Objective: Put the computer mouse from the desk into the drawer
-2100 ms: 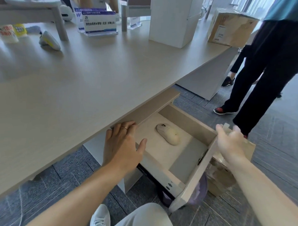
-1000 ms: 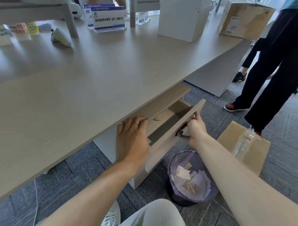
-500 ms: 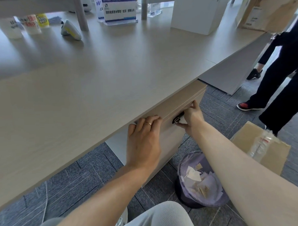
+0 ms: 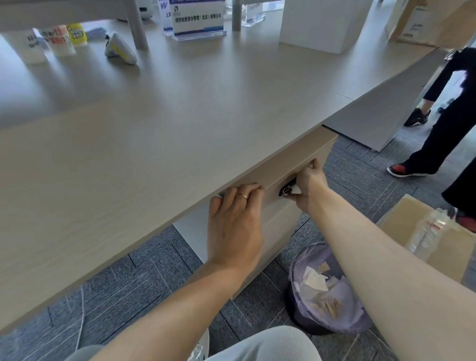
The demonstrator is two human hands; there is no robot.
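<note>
The drawer [image 4: 293, 161] under the light wooden desk [image 4: 174, 115] is pushed in flush, and the computer mouse is hidden inside it. My left hand [image 4: 233, 224] lies flat against the drawer front, fingertips at its top edge just under the desktop, holding nothing. To its right, my right hand [image 4: 311, 188] pinches the black key [image 4: 286, 190] that sticks out of the drawer front.
A lined waste bin [image 4: 323, 294] with paper scraps stands on the floor below the drawer, and a cardboard box [image 4: 413, 227] lies right of it. A person's legs [image 4: 453, 132] stand at the right. Cups [image 4: 59, 40], a sign holder [image 4: 197, 18] and a white box [image 4: 322, 18] sit far back.
The drawer, open with the mouse lying inside, has been pushed shut by both hands. The mouse is now out of sight, and my right hand stays on the key.
</note>
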